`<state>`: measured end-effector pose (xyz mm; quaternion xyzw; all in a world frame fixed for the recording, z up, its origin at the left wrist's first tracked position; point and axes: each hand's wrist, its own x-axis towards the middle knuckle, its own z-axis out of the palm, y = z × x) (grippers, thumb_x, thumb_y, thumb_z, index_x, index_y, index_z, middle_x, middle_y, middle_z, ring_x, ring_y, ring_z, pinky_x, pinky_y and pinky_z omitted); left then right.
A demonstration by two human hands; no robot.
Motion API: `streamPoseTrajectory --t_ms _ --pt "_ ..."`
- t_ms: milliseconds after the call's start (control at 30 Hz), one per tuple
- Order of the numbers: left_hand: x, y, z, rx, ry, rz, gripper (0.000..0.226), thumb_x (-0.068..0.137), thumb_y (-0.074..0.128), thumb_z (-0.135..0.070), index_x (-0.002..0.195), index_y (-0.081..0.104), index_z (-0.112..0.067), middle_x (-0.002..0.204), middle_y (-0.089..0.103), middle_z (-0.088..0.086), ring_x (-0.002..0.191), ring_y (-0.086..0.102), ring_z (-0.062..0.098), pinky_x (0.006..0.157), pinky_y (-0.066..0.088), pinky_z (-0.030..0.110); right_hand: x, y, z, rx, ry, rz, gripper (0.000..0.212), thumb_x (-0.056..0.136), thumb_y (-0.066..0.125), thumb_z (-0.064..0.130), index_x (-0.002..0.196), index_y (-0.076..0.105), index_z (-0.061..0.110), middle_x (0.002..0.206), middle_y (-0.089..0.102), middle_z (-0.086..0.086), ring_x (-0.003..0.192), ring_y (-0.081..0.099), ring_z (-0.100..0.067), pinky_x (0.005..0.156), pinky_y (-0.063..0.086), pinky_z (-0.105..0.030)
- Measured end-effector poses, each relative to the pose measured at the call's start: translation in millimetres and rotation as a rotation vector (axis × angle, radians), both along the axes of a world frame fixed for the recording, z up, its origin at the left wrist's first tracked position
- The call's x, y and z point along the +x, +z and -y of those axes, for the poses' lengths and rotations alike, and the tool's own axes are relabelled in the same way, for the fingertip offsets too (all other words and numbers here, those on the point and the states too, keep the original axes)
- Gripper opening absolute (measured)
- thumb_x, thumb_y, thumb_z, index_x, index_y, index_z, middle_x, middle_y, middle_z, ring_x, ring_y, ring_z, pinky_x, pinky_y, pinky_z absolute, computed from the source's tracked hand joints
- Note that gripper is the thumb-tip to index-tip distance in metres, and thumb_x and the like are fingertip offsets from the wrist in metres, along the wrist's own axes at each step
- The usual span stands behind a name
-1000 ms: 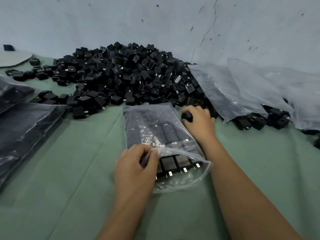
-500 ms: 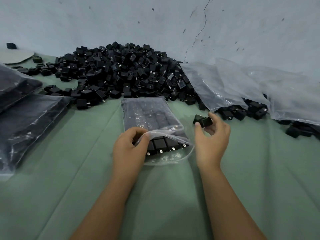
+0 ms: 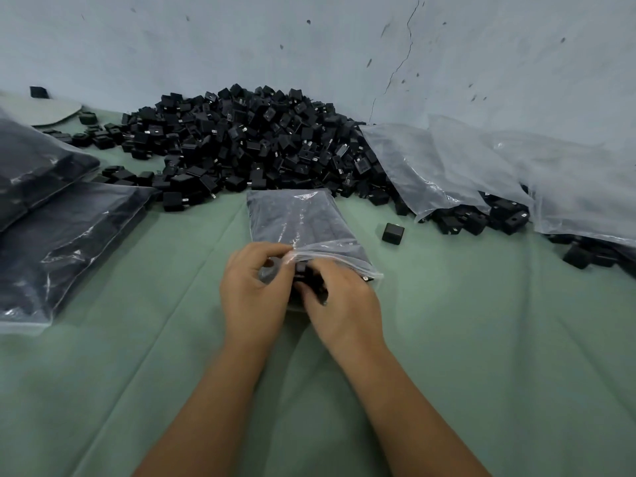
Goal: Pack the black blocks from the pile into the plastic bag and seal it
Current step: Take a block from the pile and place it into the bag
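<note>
The clear plastic bag lies flat on the green cloth, filled with rows of black blocks, its mouth toward me. My left hand pinches the upper lip of the mouth and lifts it. My right hand is at the mouth, its fingers curled on a black block just inside the opening; motion blur hides the fingertips. One loose black block stands on the cloth just right of the bag. The big pile of black blocks lies behind the bag against the wall.
Filled plastic bags are stacked at the left. Empty clear bags lie over more blocks at the right. The green cloth covers the table. A pale wall stands right behind the pile.
My right hand left the pile with a block and came to the bag's mouth. A loose block now stands right of the bag. My left hand still holds the bag's lip.
</note>
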<state>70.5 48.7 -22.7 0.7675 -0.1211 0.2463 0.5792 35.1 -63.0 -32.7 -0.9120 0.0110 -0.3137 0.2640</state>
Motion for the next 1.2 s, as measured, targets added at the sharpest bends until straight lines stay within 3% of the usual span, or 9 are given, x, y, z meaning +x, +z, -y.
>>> streamPoseTrajectory --t_ms 167,300,400,533,667,867,967,1067,1200 --pt "-5.0 2.1 0.2 0.027 -0.060 0.067 0.004 0.080 0.068 -0.012 0.084 0.067 -0.013 0.084 0.065 -0.005 0.084 0.058 0.015 0.076 0.044 0.019 -1.9 3.8 -2.5 -0.212 -0.028 0.001 0.024 0.085 0.064 0.014 0.107 0.071 0.011 0.100 0.070 -0.004 0.094 0.064 -0.024 0.085 0.050 -0.034" --pt "-3.4 2.9 -0.4 0.013 -0.048 0.038 0.002 0.081 0.067 -0.013 0.083 0.066 -0.014 0.084 0.064 -0.004 0.083 0.058 0.015 0.074 0.044 0.022 -14.4 8.8 -8.4 -0.126 0.025 -0.001 0.033 0.079 0.053 0.026 0.107 0.072 0.024 0.090 0.064 0.001 0.082 0.058 -0.019 0.075 0.047 -0.030" --pt "-1.0 3.1 -1.4 -0.007 -0.029 0.017 0.004 0.083 0.069 -0.010 0.083 0.067 -0.014 0.085 0.063 -0.003 0.084 0.057 0.012 0.072 0.043 0.019 -17.1 10.6 -12.4 -0.119 0.076 -0.011 0.028 0.077 0.054 0.030 0.097 0.072 0.026 0.088 0.061 0.002 0.081 0.055 -0.017 0.076 0.043 -0.028" --pt "1.1 2.9 -1.9 0.002 -0.014 0.009 0.010 0.082 0.072 -0.004 0.083 0.068 -0.014 0.084 0.061 0.001 0.083 0.056 0.013 0.072 0.041 0.020 -16.4 9.7 -13.9 -0.166 0.050 -0.051 0.028 0.085 0.049 0.032 0.096 0.073 0.022 0.094 0.061 -0.003 0.087 0.055 -0.022 0.083 0.043 -0.031" --pt "-2.7 5.6 -2.3 0.006 -0.057 0.110 0.002 0.078 0.068 -0.009 0.078 0.068 -0.011 0.076 0.060 0.001 0.074 0.053 0.009 0.069 0.042 0.018 -15.1 10.0 -16.3 -0.143 0.121 -0.146 0.042 0.089 0.040 0.029 0.121 0.064 0.016 0.107 0.059 -0.008 0.100 0.052 -0.025 0.092 0.043 -0.033" --pt "-6.4 5.6 -1.2 0.135 -0.039 0.281 0.004 0.075 0.069 -0.002 0.076 0.068 -0.006 0.073 0.061 0.002 0.069 0.056 0.020 0.062 0.048 0.038 -4.7 9.6 -20.9 -0.144 0.162 -0.264 0.038 0.086 0.048 0.022 0.122 0.059 0.020 0.124 0.058 -0.008 0.125 0.046 -0.029 0.109 0.031 -0.045" --pt "-6.8 4.5 -0.5 0.161 -0.053 0.342 0.002 0.075 0.068 -0.004 0.073 0.068 -0.004 0.070 0.061 0.003 0.065 0.057 0.024 0.058 0.049 0.042 6.6 16.8 -14.9 -0.250 0.172 -0.300 0.022 0.090 0.052 0.022 0.107 0.065 0.024 0.114 0.066 -0.003 0.118 0.054 -0.028 0.098 0.040 -0.036" --pt "-6.5 3.7 0.6 0.145 -0.048 0.348 0.009 0.078 0.063 -0.010 0.074 0.068 -0.003 0.070 0.060 0.003 0.064 0.057 0.024 0.057 0.049 0.042 17.8 27.4 -4.8 -0.299 0.303 -0.445 0.025 0.093 0.047 0.015 0.109 0.064 0.022 0.106 0.067 -0.001 0.102 0.059 -0.022 0.075 0.031 -0.021" --pt "-3.8 2.1 0.9 0.125 -0.028 0.336 0.005 0.079 0.064 -0.007 0.076 0.067 -0.003 0.072 0.059 0.002 0.067 0.057 0.023 0.059 0.048 0.041 29.0 37.3 -1.0 -0.211 0.355 -0.598 0.026 0.095 0.044 0.013 0.109 0.065 0.018 0.109 0.066 -0.004 0.102 0.058 -0.021 0.085 0.041 -0.029"
